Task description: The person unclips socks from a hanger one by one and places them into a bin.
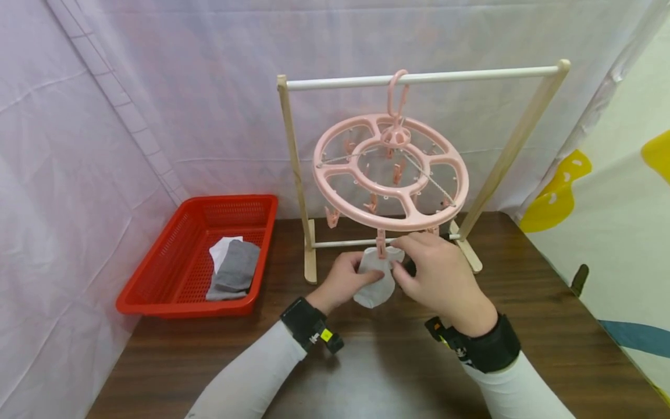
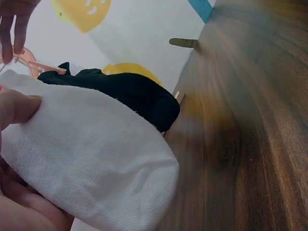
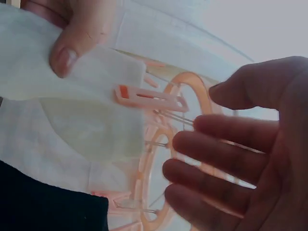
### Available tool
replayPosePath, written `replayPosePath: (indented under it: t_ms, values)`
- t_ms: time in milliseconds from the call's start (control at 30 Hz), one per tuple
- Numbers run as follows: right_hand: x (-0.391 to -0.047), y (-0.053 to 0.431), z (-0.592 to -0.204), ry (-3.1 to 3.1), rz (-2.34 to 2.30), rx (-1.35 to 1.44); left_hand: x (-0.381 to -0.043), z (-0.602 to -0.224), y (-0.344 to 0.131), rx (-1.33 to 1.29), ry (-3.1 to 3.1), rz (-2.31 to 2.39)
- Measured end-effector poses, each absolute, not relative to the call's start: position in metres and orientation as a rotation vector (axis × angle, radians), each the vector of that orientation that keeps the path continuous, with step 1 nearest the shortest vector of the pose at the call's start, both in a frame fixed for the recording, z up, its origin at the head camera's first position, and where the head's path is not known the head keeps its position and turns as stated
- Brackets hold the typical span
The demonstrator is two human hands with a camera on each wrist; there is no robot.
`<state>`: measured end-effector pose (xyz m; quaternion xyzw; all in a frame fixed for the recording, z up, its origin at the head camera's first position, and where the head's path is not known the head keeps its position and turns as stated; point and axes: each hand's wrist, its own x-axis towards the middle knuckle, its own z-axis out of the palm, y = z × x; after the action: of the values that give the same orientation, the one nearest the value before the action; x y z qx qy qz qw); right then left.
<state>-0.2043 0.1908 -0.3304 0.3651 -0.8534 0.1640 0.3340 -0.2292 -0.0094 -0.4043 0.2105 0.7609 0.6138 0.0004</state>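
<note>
A white sock (image 1: pixel 373 295) hangs by its cuff from a pink clothespin (image 1: pixel 381 244) on a round pink drying hanger (image 1: pixel 335 201). My left hand (image 1: pixel 342 282) pinches the sock below the clothespin, with the thumb (image 2: pixel 19 107) on its front. Close by on the other side is my right hand (image 1: pixel 442 273). In the right wrist view its fingers (image 3: pixel 226 159) are spread loosely apart from the sock, near the clothespin (image 3: pixel 151 98) that bites the cuff. A black sock (image 2: pixel 139 98) hangs from the hanger behind the white one, mostly hidden by my right hand in the head view.
The hanger's hook (image 1: pixel 392 96) sits over the white bar (image 1: pixel 471 75) of a wooden-legged stand. Left of it, a red basket (image 1: pixel 193 308) holds grey socks (image 1: pixel 238 265) and a white piece (image 1: pixel 220 251). Several other clothespins (image 1: pixel 332 217) dangle from the ring above the brown table (image 1: pixel 324 384).
</note>
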Motion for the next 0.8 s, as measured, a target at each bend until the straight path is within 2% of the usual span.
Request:
replayPosePath:
  t_ms: [333,800]
  values:
    - [-0.223,0.184,-0.35,-2.382,0.526,0.875,-0.231,-0.409,-0.01,0.659,2.404,1.903]
    - [-0.242,0.174,-0.368,-2.474,1.086,0.742,-0.227,-0.406,-0.006,0.674,2.453,1.886]
